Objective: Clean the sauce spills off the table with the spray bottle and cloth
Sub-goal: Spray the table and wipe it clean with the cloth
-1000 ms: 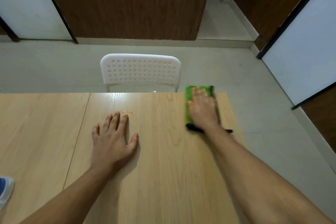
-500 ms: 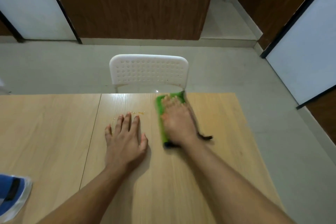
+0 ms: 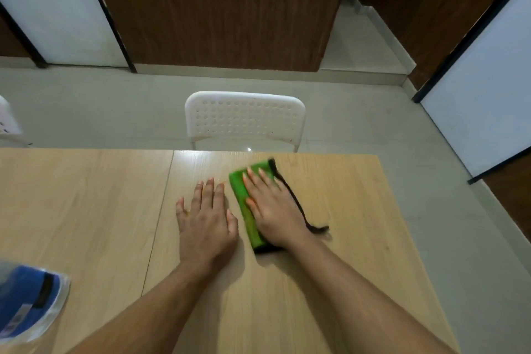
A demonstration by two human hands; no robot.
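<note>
Pressing down with straight fingers, our right hand [image 3: 273, 210] lies flat on the folded green cloth [image 3: 244, 204], palm covering most of it; nothing is pinched. A black edge strip [image 3: 296, 201] of the cloth trails out from under the hand to the right and ends in a loose tail on the wood. Our left hand [image 3: 205, 218] lies just beside the cloth, fingers spread and flat on the table [image 3: 359, 238], holding nothing. The cloth sits toward the far edge of the table, a little right of the seam [image 3: 158, 221] where two light wood-grain panels meet. At the lower left corner a blurred blue and clear object [image 3: 28, 302] lies on the tabletop; we cannot tell what it is. Sauce marks are too faint to make out near the fingertips. Beyond the far edge stands a white plastic chair [image 3: 244, 119] with a perforated backrest, pushed close to the table. The floor [image 3: 402, 152] is pale grey-green tile. Dark brown wood panelling [image 3: 218, 8] fills the back wall, flanked by white panels in black frames [image 3: 482, 100] on both sides.
</note>
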